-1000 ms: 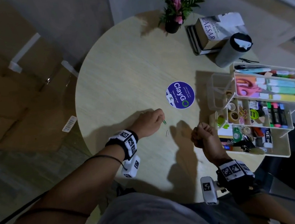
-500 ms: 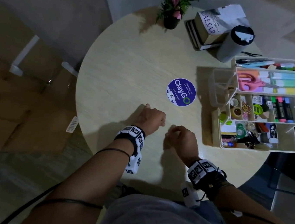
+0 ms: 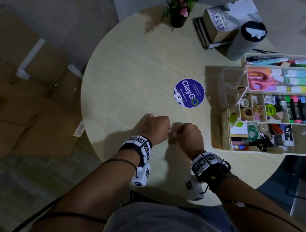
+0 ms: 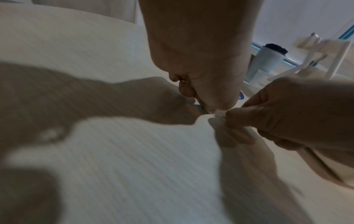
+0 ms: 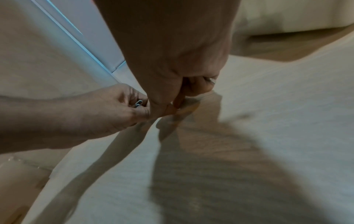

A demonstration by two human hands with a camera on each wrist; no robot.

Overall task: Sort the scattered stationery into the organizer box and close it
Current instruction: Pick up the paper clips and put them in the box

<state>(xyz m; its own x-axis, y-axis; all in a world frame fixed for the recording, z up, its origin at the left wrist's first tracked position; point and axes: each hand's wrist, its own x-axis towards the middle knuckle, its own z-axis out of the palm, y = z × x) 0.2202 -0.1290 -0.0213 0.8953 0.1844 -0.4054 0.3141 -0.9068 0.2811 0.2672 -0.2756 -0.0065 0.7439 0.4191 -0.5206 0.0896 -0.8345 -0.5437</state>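
On the round table (image 3: 124, 71) my two hands meet, fists almost touching. My left hand (image 3: 166, 129) pinches a green paper clip (image 4: 202, 108) between thumb and fingers; the clip (image 5: 138, 103) also shows in the right wrist view. My right hand (image 3: 175, 135) presses its thumb and forefinger down on the tabletop and pinches a small white paper clip (image 4: 219, 114). The head view hides both clips under the hands. The cream tiered organizer box (image 3: 303, 150) stands open at the right with its trays stepped out, holding highlighters, scissors, tape rolls and clips.
A round purple ClayGo sticker (image 3: 189, 93) lies just beyond the hands. At the back are a potted pink plant (image 3: 178, 19), stacked books (image 3: 220, 24) and a grey tumbler (image 3: 242, 40). Cardboard boxes (image 3: 12, 93) lie on the floor to the left.
My right hand swung left from beside the organizer to the left hand and came down on the white clip that lay loose. The left hand kept the green clip and drew back slightly.
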